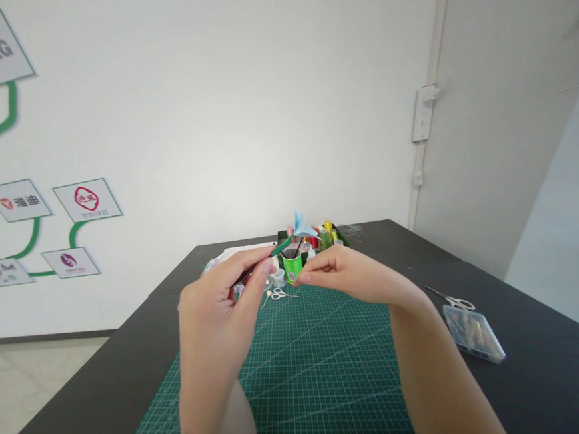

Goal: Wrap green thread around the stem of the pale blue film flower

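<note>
The left hand (223, 299) pinches a stick (282, 245), raised above the mat (328, 360); a blue piece (303, 227) shows at its tip. The right hand (343, 271) has its fingertips together; whether they hold something, I cannot tell. Beyond are a green can (292, 269) and scissors (278, 294). The mat spreads between both arms; the table (530, 396) reaches past its edges, bearing a case (473, 333) at right.

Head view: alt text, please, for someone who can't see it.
A person's left hand holds a thin stick with a green end, pale blue petals apparently at its tip; the right hand, pinched shut, hovers beside it above a green cutting mat.
</note>
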Tool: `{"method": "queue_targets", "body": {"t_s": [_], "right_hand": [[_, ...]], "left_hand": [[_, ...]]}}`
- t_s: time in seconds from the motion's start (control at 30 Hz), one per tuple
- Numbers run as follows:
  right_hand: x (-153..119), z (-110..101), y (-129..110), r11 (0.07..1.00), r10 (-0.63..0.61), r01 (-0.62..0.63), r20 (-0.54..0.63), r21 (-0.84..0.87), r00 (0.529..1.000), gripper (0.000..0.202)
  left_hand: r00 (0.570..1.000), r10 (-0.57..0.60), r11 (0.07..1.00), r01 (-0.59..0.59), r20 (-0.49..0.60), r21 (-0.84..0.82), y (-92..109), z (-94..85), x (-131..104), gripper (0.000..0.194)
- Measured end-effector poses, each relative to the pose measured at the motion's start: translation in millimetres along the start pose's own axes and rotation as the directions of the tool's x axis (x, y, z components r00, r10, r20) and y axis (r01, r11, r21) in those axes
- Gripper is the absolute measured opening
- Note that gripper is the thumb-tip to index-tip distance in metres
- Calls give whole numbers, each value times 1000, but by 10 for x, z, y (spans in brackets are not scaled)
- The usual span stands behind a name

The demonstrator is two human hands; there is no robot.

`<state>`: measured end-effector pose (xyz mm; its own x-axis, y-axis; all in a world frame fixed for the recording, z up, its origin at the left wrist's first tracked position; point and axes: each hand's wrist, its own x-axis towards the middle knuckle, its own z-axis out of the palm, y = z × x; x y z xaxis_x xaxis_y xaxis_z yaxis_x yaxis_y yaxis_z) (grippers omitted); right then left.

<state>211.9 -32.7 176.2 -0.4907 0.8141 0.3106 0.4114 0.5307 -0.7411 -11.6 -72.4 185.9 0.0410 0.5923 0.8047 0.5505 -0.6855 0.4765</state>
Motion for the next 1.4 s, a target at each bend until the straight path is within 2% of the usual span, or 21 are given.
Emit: {"method": "queue_targets", "body": {"t_s": [0.13, 0.23, 0.33, 0.53, 0.6, 0.7, 0.77, 0.87, 0.97, 1.1, 1.4], "right_hand": [[39, 11, 0, 1000, 16, -15, -241, 6, 970, 34], [61, 46, 1, 999, 31, -33, -423, 3, 905, 29], [66, 89, -24, 999, 20, -30, -530, -11, 847, 23], [39, 166, -127, 997, -21, 54, -520, 48, 854, 20], [25, 193, -163, 979, -40, 130, -473, 158, 880, 20], [14, 244, -210, 902, -107, 231, -331, 364, 937, 19], [20, 287, -234, 859, -130, 241, -264, 452, 956, 19], [50, 361, -256, 840, -64, 196, -267, 506, 962, 29], [93, 432, -251, 852, -19, 198, -349, 485, 937, 37], [134, 487, -218, 860, 6, 240, -479, 451, 878, 38], [180, 480, -190, 820, 57, 287, -569, 495, 820, 42]], "left_hand": [[999, -7, 1000, 9, 52, -23, -30, 73, 62, 20], [998, -11, 999, 14, 65, -40, -54, 116, 92, 21], [997, -11, 999, 15, 71, -47, -71, 129, 105, 23], [998, -4, 998, 7, 58, -63, -79, 128, 112, 25], [998, 2, 998, 2, 61, -70, -78, 135, 114, 26], [998, 1, 997, 4, 67, -81, -80, 154, 116, 26], [997, 2, 996, 4, 71, -84, -84, 170, 118, 26], [995, 11, 994, -1, 95, -105, -87, 194, 122, 28], [995, 11, 989, 4, 103, -145, -87, 220, 126, 29], [997, 5, 987, 8, 75, -161, -85, 255, 131, 26], [995, -51, 986, 63, 80, -154, -56, 272, 135, 38]]}}
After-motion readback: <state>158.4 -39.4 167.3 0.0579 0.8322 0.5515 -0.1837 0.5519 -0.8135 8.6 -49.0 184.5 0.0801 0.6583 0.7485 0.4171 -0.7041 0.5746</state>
